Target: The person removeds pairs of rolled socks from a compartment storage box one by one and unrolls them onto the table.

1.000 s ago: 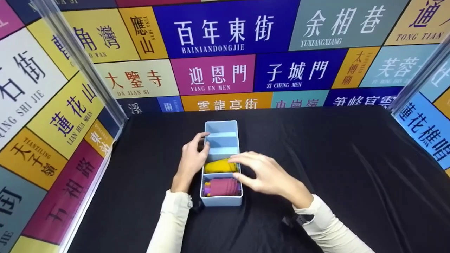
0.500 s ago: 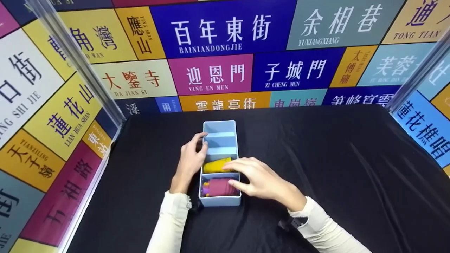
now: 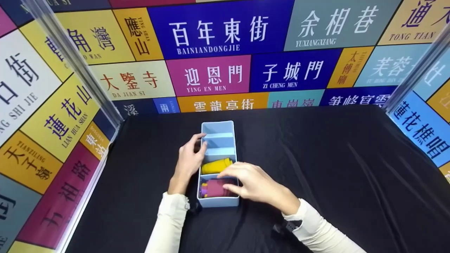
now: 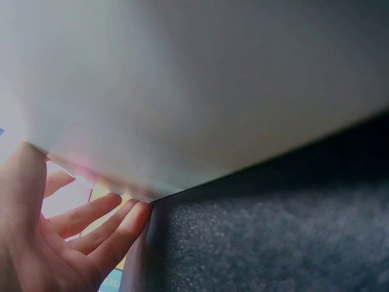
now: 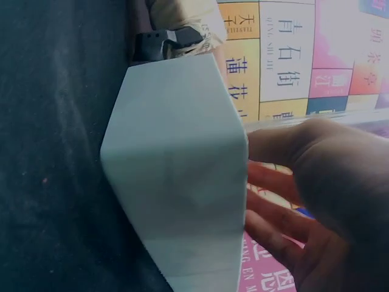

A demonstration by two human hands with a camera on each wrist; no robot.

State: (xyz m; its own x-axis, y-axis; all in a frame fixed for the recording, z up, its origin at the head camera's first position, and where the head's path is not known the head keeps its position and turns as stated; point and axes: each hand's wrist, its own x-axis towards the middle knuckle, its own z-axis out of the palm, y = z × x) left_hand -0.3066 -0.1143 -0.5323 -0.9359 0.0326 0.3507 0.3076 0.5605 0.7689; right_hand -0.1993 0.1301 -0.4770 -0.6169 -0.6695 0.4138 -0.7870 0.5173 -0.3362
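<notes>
A light blue box (image 3: 218, 201) with a row of compartments stands lengthwise on the black cloth. Its nearest compartment holds a maroon cloth roll (image 3: 214, 188) with purple and orange at its left end. The compartment behind that has a yellow cloth roll (image 3: 215, 166). My left hand (image 3: 190, 158) rests at the box's left side, fingertips at the rim; the left wrist view shows its fingers fairly straight. My right hand (image 3: 251, 182) reaches over the right rim, thumb and fingers apart above the right end of the maroon roll and partly covering it.
Two further compartments (image 3: 218, 142) at the far end of the box show bare floors. Black cloth (image 3: 316, 158) spreads around it. Panels printed with street names (image 3: 211, 31) stand behind and at both sides, with clear corner posts (image 3: 74, 59).
My right hand has moved toward me and left, from the yellow roll to the maroon one. The yellow roll's right end now shows. The left hand stays at the rim.
</notes>
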